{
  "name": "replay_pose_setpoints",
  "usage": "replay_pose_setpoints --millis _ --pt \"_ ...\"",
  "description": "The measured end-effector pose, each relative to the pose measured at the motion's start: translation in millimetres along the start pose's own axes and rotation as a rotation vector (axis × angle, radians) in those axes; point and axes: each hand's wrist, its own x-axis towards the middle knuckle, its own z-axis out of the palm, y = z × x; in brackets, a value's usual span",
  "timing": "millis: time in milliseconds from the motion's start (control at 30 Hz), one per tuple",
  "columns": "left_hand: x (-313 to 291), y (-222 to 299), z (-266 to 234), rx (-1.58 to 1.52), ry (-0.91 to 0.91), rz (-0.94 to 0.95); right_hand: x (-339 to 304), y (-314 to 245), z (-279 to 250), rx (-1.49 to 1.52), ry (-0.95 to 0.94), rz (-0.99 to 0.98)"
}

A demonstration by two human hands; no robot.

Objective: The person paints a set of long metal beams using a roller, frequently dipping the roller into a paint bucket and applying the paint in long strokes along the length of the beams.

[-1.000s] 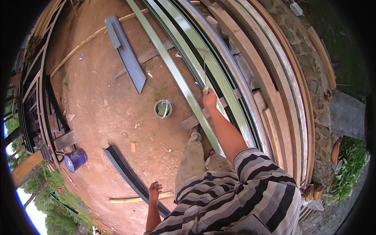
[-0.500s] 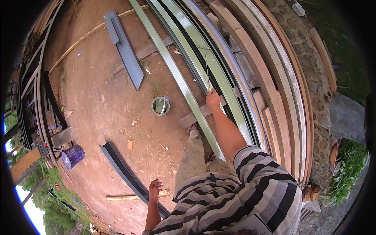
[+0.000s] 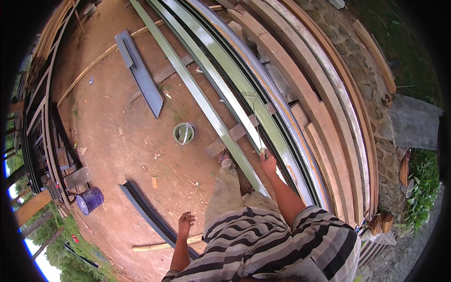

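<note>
My right hand (image 3: 268,163) is closed round the handle of a paint roller (image 3: 261,151). Its thin wire frame runs forward to a roller head lying on a long green-painted metal beam (image 3: 221,58); the head blends with the wet green. Shiny green covers much of this beam, while grey with orange streaks shows on its nearer part. To its left runs another green beam (image 3: 188,77), resting across a wooden block (image 3: 216,148). My left hand (image 3: 186,223) hangs free at my left side, fingers loosely curled and apart, holding nothing.
An open paint bucket (image 3: 183,133) stands on the dirt left of the beams. Dark metal channels lie on the ground, one (image 3: 150,214) by my left arm, another (image 3: 141,75) farther off. Stacked timber (image 3: 324,117) lines the right, beside a stone wall. A purple bucket (image 3: 89,201) sits at left.
My right hand has drawn the roller back toward me along the beam. The view has shifted slightly; my left hand stays at my side.
</note>
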Motion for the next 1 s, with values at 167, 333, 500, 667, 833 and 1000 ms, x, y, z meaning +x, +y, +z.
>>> replay_pose_setpoints --millis 167,333,500,667,833,1000 --pt "-4.8 -1.7 6.2 -0.032 0.008 -0.032 89.6 -74.1 55.9 0.000 0.020 -0.109" --pt "-13.8 -3.4 -9.3 -0.109 0.079 -0.059 195.5 -209.7 120.2 -0.008 -0.017 -0.155" --pt "-25.2 8.4 -33.8 -0.129 0.158 -0.071 315.3 -314.5 158.9 0.071 -0.008 -0.198" --pt "-28.9 -19.8 -28.1 -0.184 0.176 -0.128 333.3 -337.5 167.0 -0.039 -0.057 -0.220" --pt "-22.3 -17.6 -16.7 -0.134 0.100 -0.124 257.3 -263.9 114.0 -0.084 -0.059 -0.184" --pt "8.6 39.9 -4.3 0.008 0.040 0.021 164.8 -120.6 82.5 -0.098 0.002 -0.127"
